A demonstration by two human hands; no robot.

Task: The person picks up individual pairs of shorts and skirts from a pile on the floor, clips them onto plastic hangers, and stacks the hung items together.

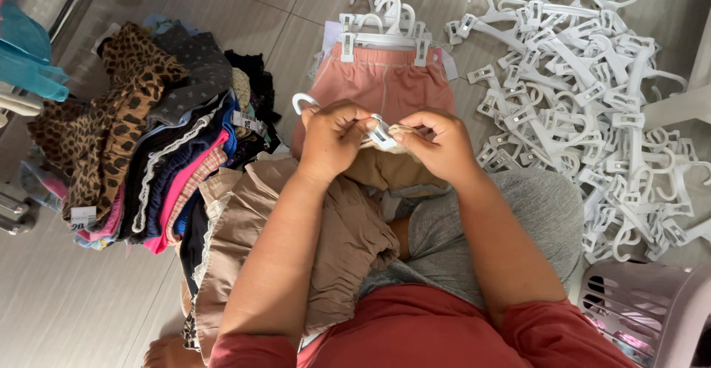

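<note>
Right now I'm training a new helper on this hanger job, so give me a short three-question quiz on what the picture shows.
1. True or false: both hands hold the same white clip hanger.
2. Where is the loose hanger pile: on the person's left or right?
3. Which garment lies already hung on the floor ahead: A) leopard top, B) pink shorts, C) grey socks?

Key: 1 true: the left hand and right hand pinch it together. 2 right. 3 B.
</note>
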